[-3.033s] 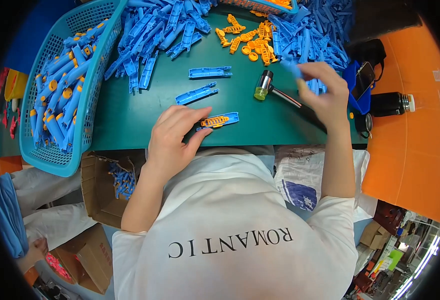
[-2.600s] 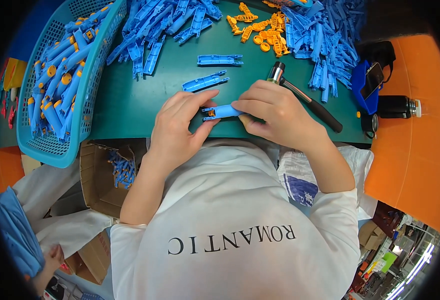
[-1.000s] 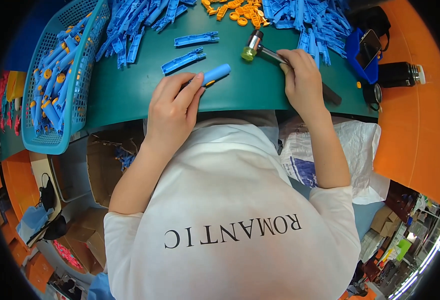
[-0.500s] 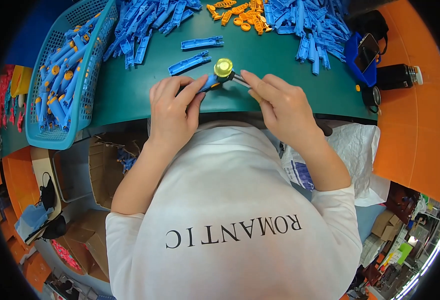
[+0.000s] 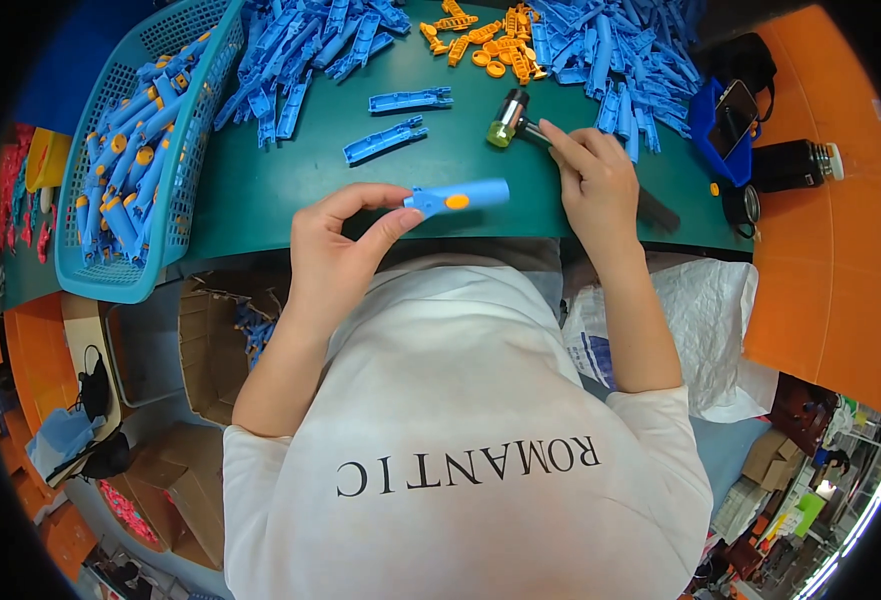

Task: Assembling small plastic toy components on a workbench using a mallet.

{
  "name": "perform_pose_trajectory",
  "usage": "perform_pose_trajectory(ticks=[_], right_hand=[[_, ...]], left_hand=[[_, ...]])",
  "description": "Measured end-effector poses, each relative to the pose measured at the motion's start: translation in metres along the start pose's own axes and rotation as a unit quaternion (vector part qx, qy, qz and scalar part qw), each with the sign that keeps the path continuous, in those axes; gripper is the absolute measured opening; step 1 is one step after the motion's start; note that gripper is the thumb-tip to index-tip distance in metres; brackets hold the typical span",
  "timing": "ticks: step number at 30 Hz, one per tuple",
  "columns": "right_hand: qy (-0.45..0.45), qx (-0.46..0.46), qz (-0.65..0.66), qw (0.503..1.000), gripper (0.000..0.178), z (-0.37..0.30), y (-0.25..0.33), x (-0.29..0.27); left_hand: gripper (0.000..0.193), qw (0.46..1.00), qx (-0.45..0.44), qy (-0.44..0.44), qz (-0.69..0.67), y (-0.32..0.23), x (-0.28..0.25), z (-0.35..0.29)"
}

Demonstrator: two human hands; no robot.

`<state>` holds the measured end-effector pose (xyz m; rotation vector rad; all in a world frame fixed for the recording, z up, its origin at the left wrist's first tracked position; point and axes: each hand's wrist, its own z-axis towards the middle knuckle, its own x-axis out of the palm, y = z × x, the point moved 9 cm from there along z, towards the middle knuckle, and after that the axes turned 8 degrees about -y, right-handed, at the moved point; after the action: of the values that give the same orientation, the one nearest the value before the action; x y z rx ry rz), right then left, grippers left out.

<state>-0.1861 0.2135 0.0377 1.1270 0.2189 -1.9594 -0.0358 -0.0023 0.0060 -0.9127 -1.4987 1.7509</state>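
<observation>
Head view: we see the left hand (image 5: pixel 345 235) clamped, thumb against fingers, on the left end of a blue tube (image 5: pixel 482 192), its orange button (image 5: pixel 457 202) facing up. The tube is over the near part of the desk (image 5: pixel 260 190), its right end blurred. To the right, the right hand (image 5: pixel 600 190) has curled fingers at the shaft of a hammer (image 5: pixel 506 122); we cannot tell how firmly they close. Two blue shells (image 5: pixel 410 100) lie beyond the tube. Far side: orange parts (image 5: pixel 495 45) between two blue heaps. Left: a basket (image 5: pixel 185 170) of tubes.
</observation>
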Motion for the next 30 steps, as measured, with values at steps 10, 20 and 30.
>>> perform_pose_trajectory(ticks=[10,20,30], right_hand=[[0.034,-0.162,0.299,0.940,0.041,-0.004,0.119,-0.024],[0.259,0.088,0.481,0.833,0.037,-0.010,0.099,-0.011],[0.157,-0.068,0.486,0.857,0.024,-0.010,0.124,-0.039]], left_hand=[[0.014,0.997,-0.025,0.068,-0.024,-0.028,0.013,-0.015],[0.021,0.854,0.483,0.040,0.190,-0.086,0.010,-0.052],[0.024,0.891,0.436,0.124,0.009,-0.099,0.002,-0.044]])
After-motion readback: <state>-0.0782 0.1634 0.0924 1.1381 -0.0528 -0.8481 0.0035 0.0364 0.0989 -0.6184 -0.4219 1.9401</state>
